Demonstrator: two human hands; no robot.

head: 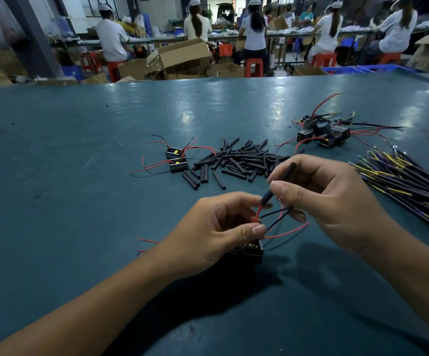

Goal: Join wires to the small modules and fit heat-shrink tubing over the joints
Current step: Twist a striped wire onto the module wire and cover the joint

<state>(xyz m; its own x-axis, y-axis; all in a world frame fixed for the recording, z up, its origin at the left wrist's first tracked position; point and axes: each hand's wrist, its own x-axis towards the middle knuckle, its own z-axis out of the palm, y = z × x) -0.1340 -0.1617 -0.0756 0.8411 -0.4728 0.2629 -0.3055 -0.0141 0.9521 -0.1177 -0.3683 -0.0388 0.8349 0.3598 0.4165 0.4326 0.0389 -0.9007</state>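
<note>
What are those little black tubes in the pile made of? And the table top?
Black tubes: probably soft matte plastic or rubber; dull, and some lie flattened or bent. Table top: a smooth teal sheet, maybe vinyl or rubber mat; it shines under the lights and shows scuffs.

Both forearms reach in from the near edge, hands close together at centre. The left hand (217, 228) has its fingers curled, thumb and forefinger pinching. The right hand (329, 199), slightly higher, pinches too, fingers curled.

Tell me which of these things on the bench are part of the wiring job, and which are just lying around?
Job: heat-shrink tube in right hand; red wire and module at left hand; tubing pile; wire bundle.
Around: cardboard boxes, red stools.
</note>
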